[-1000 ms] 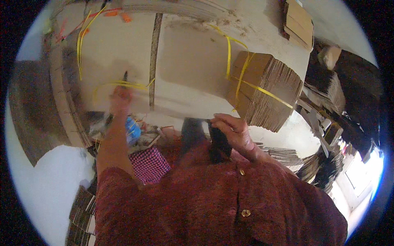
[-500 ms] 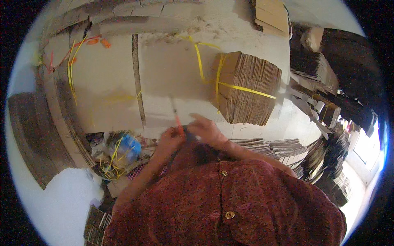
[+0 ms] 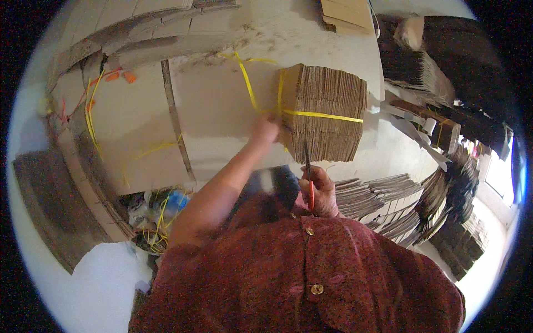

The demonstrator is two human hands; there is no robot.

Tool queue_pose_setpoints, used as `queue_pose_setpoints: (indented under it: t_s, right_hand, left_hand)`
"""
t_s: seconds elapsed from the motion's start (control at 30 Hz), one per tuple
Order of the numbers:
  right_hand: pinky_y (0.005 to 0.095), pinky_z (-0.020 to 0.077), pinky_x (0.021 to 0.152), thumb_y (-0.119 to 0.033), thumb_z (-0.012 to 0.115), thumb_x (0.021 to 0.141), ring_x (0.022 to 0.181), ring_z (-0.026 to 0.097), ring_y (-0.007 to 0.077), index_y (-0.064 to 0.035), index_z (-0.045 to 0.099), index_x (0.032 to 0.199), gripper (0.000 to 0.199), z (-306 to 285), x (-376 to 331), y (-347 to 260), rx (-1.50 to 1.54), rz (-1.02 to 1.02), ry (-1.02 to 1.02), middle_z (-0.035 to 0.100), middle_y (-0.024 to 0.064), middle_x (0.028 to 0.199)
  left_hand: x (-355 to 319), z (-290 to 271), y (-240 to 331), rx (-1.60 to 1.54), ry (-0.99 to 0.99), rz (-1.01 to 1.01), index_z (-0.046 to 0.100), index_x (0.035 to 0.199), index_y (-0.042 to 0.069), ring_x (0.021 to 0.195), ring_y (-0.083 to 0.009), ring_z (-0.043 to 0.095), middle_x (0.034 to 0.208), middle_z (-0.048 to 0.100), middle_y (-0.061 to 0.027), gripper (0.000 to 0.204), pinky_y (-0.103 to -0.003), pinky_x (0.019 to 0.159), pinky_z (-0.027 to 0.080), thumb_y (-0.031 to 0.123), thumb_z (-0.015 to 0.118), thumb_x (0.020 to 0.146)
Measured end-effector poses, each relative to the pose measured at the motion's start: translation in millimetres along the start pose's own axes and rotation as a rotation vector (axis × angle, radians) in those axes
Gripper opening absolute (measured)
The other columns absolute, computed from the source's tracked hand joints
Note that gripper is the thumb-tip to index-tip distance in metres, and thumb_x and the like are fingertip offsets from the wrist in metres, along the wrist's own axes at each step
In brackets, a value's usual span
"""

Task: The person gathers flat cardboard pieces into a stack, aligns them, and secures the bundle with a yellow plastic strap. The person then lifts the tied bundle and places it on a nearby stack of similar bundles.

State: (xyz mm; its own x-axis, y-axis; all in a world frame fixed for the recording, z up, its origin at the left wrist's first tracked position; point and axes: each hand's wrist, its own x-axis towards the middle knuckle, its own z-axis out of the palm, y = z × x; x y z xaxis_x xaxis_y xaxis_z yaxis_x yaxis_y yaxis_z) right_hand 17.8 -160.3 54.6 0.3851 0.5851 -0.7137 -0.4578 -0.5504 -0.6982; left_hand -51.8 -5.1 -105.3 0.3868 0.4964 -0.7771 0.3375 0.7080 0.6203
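At twelve o'clock from the person's chest, the left hand [image 3: 265, 129] now lies against the near face of a bundle of flattened cardboard [image 3: 325, 114], fingers spread where a yellow strap [image 3: 322, 116] crosses it. Half a second ago both hands were together close to the body; the left arm has since stretched out to the bundle. The right hand [image 3: 322, 191] has stayed low, at about one o'clock from the buttons, its grip closed around orange-handled scissors [image 3: 309, 180] whose dark blades point up toward the bundle's lower edge. With one hand steadying the stack and the blades raised beside the strap, cutting the strap looks like the step in hand. The bundle rests on large brown cardboard sheets [image 3: 139, 122], with loose yellow strap ends [image 3: 91, 111] at ten o'clock.
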Motion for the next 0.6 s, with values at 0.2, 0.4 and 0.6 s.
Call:
queue_pose_setpoints:
  t_s: [0.2,0.4,0.6]
  right_hand:
    - [0.0213,0.0359,0.051,-0.02,0.062,0.082,0.062,0.044,0.0056,-0.0057,0.05,0.106,0.03,-9.7,-3.9,9.7,0.022,0.08,-0.164,0.048,-0.0029,0.072]
    - [0.0276,0.041,0.064,-0.029,0.055,0.086,0.072,0.048,0.011,-0.0048,0.051,0.1,0.028,-18.1,11.7,33.1,-0.391,0.04,-0.519,0.051,0.0015,0.079]
    - [0.0303,0.0405,0.062,-0.034,0.047,0.089,0.071,0.044,0.0118,-0.0058,0.048,0.095,0.029,18.1,44.2,49.8,-0.523,0.167,-0.543,0.048,0.0017,0.077]
  left_hand:
    - [-48.8,-76.9,-6.6,-0.322,-0.231,-0.179,0.057,0.093,0.006,0.063,-0.014,0.056,0.077,0.059,-0.0036,0.014,-0.03,0.055,0.049,0.015,0.053,0.083]
    - [-66.0,-100.0,-26.7,-0.925,-0.182,-0.058,0.054,0.093,0.006,0.083,-0.0212,0.058,0.092,0.06,-0.0097,0.011,-0.036,0.077,0.049,0.013,0.051,0.085]
    - [-78.1,-89.2,-36.5,-0.909,-0.082,-0.035,0.052,0.092,0.006,0.082,-0.0219,0.059,0.09,0.06,-0.0101,0.011,-0.035,0.075,0.05,0.015,0.052,0.085]
